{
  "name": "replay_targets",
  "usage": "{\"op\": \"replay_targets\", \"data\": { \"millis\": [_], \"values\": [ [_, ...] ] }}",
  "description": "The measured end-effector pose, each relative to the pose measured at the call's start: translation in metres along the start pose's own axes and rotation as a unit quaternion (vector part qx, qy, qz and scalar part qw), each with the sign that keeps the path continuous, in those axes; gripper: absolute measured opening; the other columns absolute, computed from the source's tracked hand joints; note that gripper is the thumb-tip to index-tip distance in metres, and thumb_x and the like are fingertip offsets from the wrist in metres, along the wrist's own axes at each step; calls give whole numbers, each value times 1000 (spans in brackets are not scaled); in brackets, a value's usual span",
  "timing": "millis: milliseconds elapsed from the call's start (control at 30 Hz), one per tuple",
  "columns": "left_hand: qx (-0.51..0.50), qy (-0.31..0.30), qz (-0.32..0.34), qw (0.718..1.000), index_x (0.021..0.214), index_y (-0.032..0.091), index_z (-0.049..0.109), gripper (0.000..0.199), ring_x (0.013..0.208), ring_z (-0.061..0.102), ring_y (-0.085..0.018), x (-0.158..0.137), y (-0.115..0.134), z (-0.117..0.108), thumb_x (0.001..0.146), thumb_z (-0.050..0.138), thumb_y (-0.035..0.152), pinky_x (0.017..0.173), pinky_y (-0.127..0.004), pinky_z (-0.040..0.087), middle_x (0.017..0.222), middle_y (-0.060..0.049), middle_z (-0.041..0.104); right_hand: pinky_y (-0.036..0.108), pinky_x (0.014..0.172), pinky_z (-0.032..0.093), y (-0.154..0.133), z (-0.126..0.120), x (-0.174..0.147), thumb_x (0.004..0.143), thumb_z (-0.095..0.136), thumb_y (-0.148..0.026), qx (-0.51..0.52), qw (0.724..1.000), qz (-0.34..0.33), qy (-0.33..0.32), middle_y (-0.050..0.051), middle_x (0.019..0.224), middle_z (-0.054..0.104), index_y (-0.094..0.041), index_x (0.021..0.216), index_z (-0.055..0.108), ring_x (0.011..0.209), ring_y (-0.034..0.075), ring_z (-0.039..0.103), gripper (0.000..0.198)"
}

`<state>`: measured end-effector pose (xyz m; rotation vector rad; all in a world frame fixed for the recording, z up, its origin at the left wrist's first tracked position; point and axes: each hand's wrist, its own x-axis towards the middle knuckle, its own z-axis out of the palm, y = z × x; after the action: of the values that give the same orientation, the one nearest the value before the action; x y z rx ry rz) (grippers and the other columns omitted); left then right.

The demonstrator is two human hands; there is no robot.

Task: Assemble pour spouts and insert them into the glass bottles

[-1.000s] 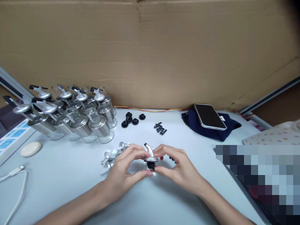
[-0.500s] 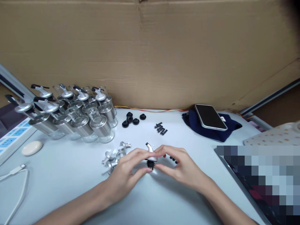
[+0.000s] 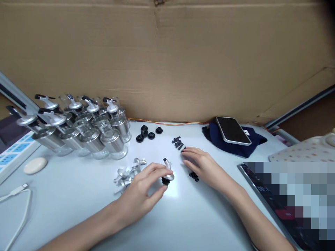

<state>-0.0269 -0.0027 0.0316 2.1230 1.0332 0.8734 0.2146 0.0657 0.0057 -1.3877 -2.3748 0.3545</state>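
Pinched between the thumb and fingers of my left hand [image 3: 142, 190] is a bottle pour spout [image 3: 169, 177], with a silver cap, a black ribbed stopper below and a black tip on its nozzle. My right hand [image 3: 202, 165] is over the table to its right, thumb and fingers apart. Its fingertips reach the near end of several small black strips [image 3: 178, 143]. Small black round pieces [image 3: 194, 176] lie just below this hand. Silver spout tops [image 3: 127, 174] are heaped beside my left hand, partly hidden by it.
Glass bottles with metal sleeves [image 3: 113, 141] stand at the left, some with spouts on. Black ribbed stoppers [image 3: 144, 133] lie behind the heap. A phone [image 3: 232, 130] rests on dark blue cloth [image 3: 240, 150]. A white cable [image 3: 24, 209] and an oval white object [image 3: 36, 165] are at the left.
My right hand has let go of the pour spout and moved right and away from me to the black strips. My left hand keeps its hold on the spout.
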Motion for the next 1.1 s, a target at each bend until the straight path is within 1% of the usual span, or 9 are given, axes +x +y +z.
{"op": "replay_targets", "data": {
  "millis": [100, 233, 333, 467, 533, 633, 767, 900, 1100],
  "values": [
    [-2, 5, 2, 1000, 112, 21, 55, 27, 102, 59, -17, 0, -1, 0, 87, 57, 14, 90, -27, 47, 107, -7, 61, 41, 87, 52, -8, -8, 2, 82, 59, -25, 43, 998, 22, 26, 10, 104, 71, -19, 93, 68, 96, 27, 67, 16],
    [-19, -9, -10, 1000, 105, 22, 56, 18, 95, 61, -17, 0, -2, 1, 88, 57, 17, 85, -28, 49, 100, -5, 63, 35, 71, 54, -21, -13, 0, 80, 60, -27, 83, 988, 47, 119, 5, 84, 71, -21, 79, 63, 77, 23, 68, 7],
    [-26, -6, -54, 998, 107, 23, 53, 24, 97, 62, -18, -3, -4, 3, 85, 59, 17, 87, -31, 49, 103, -4, 64, 34, 67, 53, -31, -14, -1, 81, 58, -26, 130, 977, 57, 156, 4, 77, 72, -22, 76, 64, 67, 21, 66, 9],
    [-34, 1, -114, 993, 124, 27, 41, 51, 103, 63, -19, -4, -6, 4, 80, 64, 15, 91, -34, 49, 108, -4, 65, 31, 66, 55, -42, -14, -3, 80, 63, -27, 281, 953, 62, 96, 4, 82, 76, -22, 83, 71, 70, 20, 69, 11],
    [-20, -17, -116, 993, 130, 28, 37, 58, 102, 64, -20, -5, -6, 3, 81, 62, 13, 92, -36, 49, 108, -4, 66, 29, 66, 56, -47, -13, -4, 79, 64, -26, 355, 931, 59, 64, 4, 80, 76, -22, 83, 74, 71, 19, 70, 11],
    [4, -45, -97, 994, 134, 29, 35, 61, 102, 64, -20, -5, -5, 2, 82, 60, 12, 92, -36, 49, 109, -4, 66, 27, 67, 56, -52, -14, -5, 79, 65, -23, 421, 905, 35, 49, 4, 81, 76, -23, 81, 76, 72, 17, 70, 11],
    [17, -52, -72, 996, 141, 28, 28, 72, 100, 64, -18, -5, -7, 2, 80, 61, 8, 91, -33, 50, 109, -4, 66, 29, 70, 56, -54, -14, -5, 77, 68, -27, 427, 902, 46, 35, 5, 82, 76, -22, 80, 77, 76, 19, 70, 10],
    [34, -54, -37, 997, 146, 32, 18, 84, 97, 65, -18, -5, -8, 2, 80, 63, 6, 88, -33, 52, 108, -3, 66, 29, 65, 55, -55, -13, -6, 77, 69, -34, 431, 899, 72, 15, 6, 79, 75, -20, 82, 76, 70, 18, 69, 17],
    [46, -61, 31, 997, 146, 34, 19, 80, 96, 64, -19, -3, -8, 1, 83, 61, 10, 85, -32, 53, 107, -5, 66, 28, 66, 55, -57, -12, -6, 78, 70, -29, 456, 889, 26, 29, 7, 81, 76, -20, 78, 76, 72, 18, 69, 12]
  ]
}}
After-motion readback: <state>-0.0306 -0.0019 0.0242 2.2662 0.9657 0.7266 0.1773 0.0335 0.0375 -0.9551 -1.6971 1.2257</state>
